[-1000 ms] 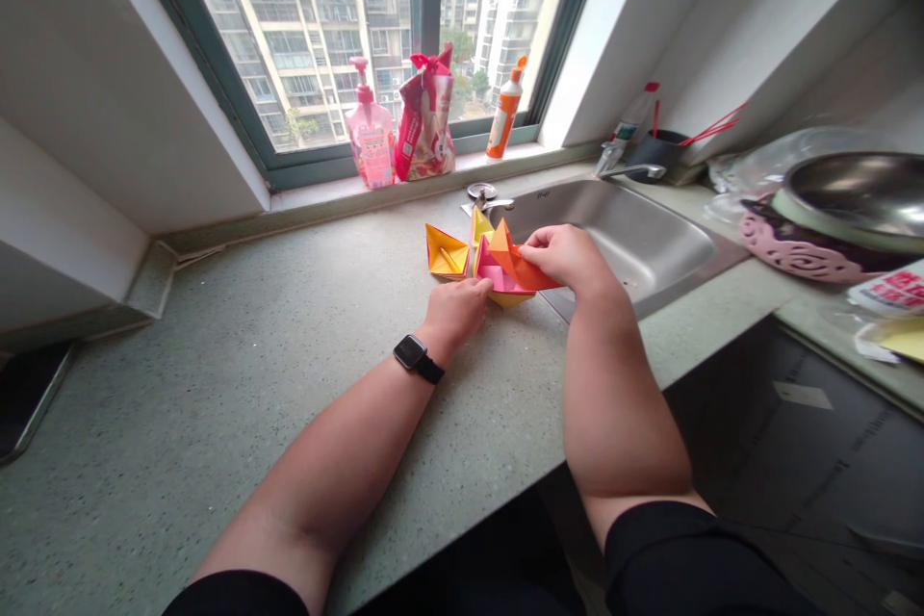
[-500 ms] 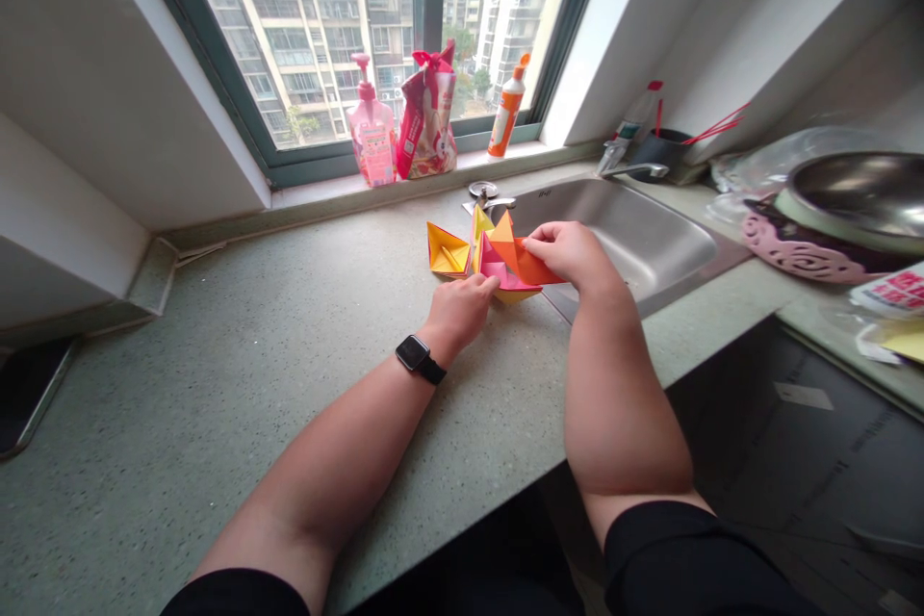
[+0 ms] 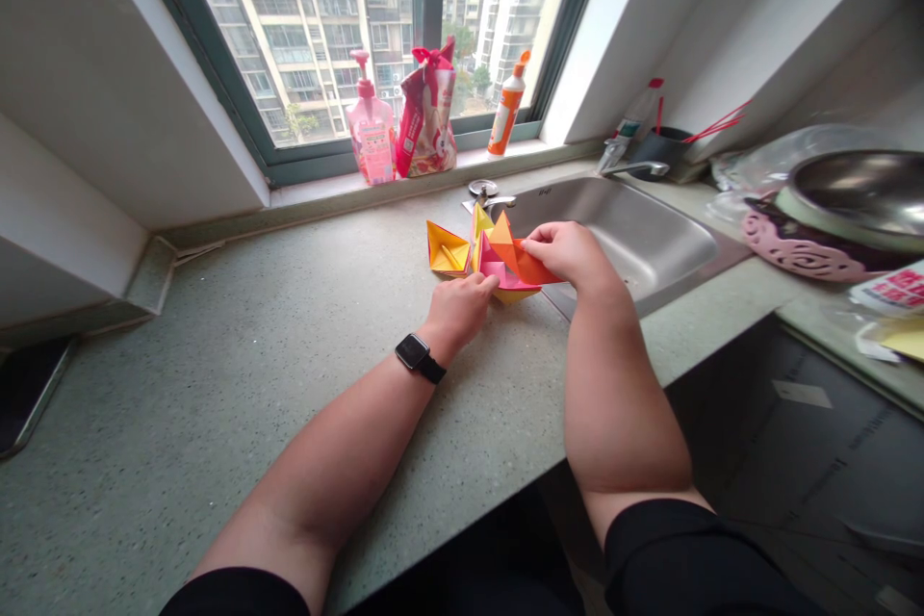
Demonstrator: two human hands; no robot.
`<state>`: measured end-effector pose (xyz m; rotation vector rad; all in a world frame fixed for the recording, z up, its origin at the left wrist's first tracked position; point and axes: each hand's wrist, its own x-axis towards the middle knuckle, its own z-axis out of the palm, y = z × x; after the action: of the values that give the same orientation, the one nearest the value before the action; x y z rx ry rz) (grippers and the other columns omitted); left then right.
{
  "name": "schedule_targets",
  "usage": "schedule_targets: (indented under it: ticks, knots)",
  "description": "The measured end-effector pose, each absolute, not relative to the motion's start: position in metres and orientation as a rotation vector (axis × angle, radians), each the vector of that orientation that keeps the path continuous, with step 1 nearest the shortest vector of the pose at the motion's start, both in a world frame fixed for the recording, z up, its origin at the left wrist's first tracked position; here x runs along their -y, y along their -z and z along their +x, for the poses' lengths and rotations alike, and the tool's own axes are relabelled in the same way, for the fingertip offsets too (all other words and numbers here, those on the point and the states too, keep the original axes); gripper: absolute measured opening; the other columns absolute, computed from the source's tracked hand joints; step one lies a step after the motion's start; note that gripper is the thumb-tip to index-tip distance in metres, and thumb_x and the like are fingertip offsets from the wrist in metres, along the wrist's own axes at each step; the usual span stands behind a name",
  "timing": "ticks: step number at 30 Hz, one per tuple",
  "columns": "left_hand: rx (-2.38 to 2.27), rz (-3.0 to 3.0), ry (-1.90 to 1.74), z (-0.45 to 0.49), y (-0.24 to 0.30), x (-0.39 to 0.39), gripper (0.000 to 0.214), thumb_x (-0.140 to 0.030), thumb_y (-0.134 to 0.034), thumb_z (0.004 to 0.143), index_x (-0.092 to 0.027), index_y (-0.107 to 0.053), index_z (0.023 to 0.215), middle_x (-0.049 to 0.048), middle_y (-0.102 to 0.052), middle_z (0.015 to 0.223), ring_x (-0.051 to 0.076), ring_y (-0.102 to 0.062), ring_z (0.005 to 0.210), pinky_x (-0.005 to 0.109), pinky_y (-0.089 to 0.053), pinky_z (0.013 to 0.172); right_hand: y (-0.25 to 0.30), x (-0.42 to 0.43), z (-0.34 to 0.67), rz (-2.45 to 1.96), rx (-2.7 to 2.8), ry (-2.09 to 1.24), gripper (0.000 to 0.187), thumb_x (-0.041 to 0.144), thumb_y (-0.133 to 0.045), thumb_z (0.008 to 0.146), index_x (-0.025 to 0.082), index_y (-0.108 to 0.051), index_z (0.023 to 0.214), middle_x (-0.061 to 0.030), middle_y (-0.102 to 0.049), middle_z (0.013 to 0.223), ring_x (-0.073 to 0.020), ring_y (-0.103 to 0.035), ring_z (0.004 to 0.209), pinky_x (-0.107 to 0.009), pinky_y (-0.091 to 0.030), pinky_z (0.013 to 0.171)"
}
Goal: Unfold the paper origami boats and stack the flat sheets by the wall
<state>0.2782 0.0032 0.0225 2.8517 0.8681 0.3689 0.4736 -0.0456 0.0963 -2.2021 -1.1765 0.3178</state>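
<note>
Orange origami boat (image 3: 532, 265) is pinched by R hand (image 3: 570, 255) over pink-lined origami boat (image 3: 494, 265), whose near rim is clamped by L hand (image 3: 459, 308). Pressure s/b applied lightly, so folds aren't crushed.

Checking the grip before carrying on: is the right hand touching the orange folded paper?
Touching. The head view shows the right hand's thumb and fingertips against the orange folded paper, with no gap.

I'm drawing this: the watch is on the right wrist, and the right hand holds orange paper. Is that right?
Not quite: the watch is on the left wrist, as the head view shows. The right hand does hold orange paper.
</note>
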Motion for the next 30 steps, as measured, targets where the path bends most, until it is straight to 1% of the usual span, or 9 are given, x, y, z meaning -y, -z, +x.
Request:
schedule_targets:
  ticks: [6,9,15,17,22,25,27,30]
  knots:
    - [-0.866,2.862,-0.387,0.278,-0.02,-0.004,0.03,-0.013,-0.048,0.11,-0.023,-0.069,0.129,0.008,-0.079,0.115,0.024,-0.077,0.1,0.032,-0.053,0.075,-0.095,0.045,0.474,-2.215,1.208,-0.337,0.013,0.03,-0.072,0.084,0.02,-0.079,0.08,-0.0056,-0.081,0.084,-0.0199,-0.068,0.077,-0.029,-0.045,0.067]
    - [-0.872,2.851,-0.391,0.278,-0.021,-0.004,0.03,-0.013,-0.049,0.109,-0.024,-0.068,0.13,0.0081,-0.079,0.116,0.023,-0.077,0.101,0.031,-0.053,0.076,-0.094,0.043,0.473,-2.238,1.253,-0.325,0.013,0.03,-0.073,0.083,0.02,-0.079,0.078,-0.0055,-0.081,0.082,-0.0201,-0.068,0.077,-0.029,-0.044,0.066]
    - [-0.916,2.834,-0.36,0.278,-0.024,-0.001,0.023,-0.016,-0.05,0.109,-0.023,-0.069,0.12,0.008,-0.08,0.112,0.024,-0.078,0.102,0.03,-0.053,0.076,-0.093,0.041,0.465,-2.308,1.335,-0.325,0.01,0.026,-0.074,0.082,0.021,-0.077,0.075,-0.0023,-0.075,0.071,-0.0182,-0.065,0.07,-0.029,-0.042,0.062]
    - [-0.929,2.827,-0.355,0.279,-0.026,0.0,0.022,-0.017,-0.049,0.109,-0.023,-0.068,0.119,0.0083,-0.081,0.112,0.025,-0.078,0.102,0.031,-0.053,0.075,-0.092,0.04,0.462,-2.315,1.374,-0.323,0.009,0.025,-0.074,0.082,0.021,-0.077,0.075,-0.0016,-0.074,0.069,-0.0175,-0.064,0.068,-0.028,-0.042,0.061]
    - [-0.999,2.755,-0.374,0.278,-0.028,0.002,0.024,-0.021,-0.049,0.111,-0.019,-0.062,0.131,0.0107,-0.081,0.117,0.026,-0.079,0.102,0.032,-0.054,0.077,-0.089,0.036,0.457,-2.375,1.434,-0.377,0.007,0.023,-0.077,0.082,0.021,-0.079,0.075,-0.0016,-0.075,0.07,-0.0167,-0.063,0.066,-0.028,-0.041,0.06]
    - [-1.001,2.743,-0.373,0.277,-0.029,0.003,0.025,-0.024,-0.051,0.112,-0.019,-0.06,0.134,0.0108,-0.081,0.12,0.027,-0.079,0.104,0.032,-0.055,0.078,-0.086,0.033,0.454,-2.386,1.478,-0.425,0.01,0.022,-0.079,0.083,0.02,-0.077,0.073,-0.0019,-0.075,0.071,-0.0158,-0.062,0.066,-0.028,-0.04,0.06]
    - [-0.989,2.754,-0.363,0.276,-0.028,0.003,0.024,-0.024,-0.049,0.112,-0.02,-0.062,0.132,0.0104,-0.081,0.119,0.027,-0.079,0.106,0.032,-0.055,0.079,-0.086,0.032,0.452,-2.394,1.493,-0.461,0.013,0.022,-0.078,0.084,0.02,-0.076,0.071,-0.0015,-0.073,0.069,-0.0151,-0.061,0.064,-0.027,-0.04,0.059]
    - [-0.999,2.758,-0.337,0.275,-0.027,0.002,0.022,-0.023,-0.046,0.113,-0.02,-0.065,0.124,0.0109,-0.081,0.116,0.026,-0.079,0.106,0.032,-0.054,0.08,-0.086,0.032,0.447,-2.421,1.501,-0.537,0.017,0.021,-0.077,0.084,0.02,-0.073,0.068,-0.0005,-0.07,0.065,-0.014,-0.059,0.061,-0.028,-0.039,0.058]
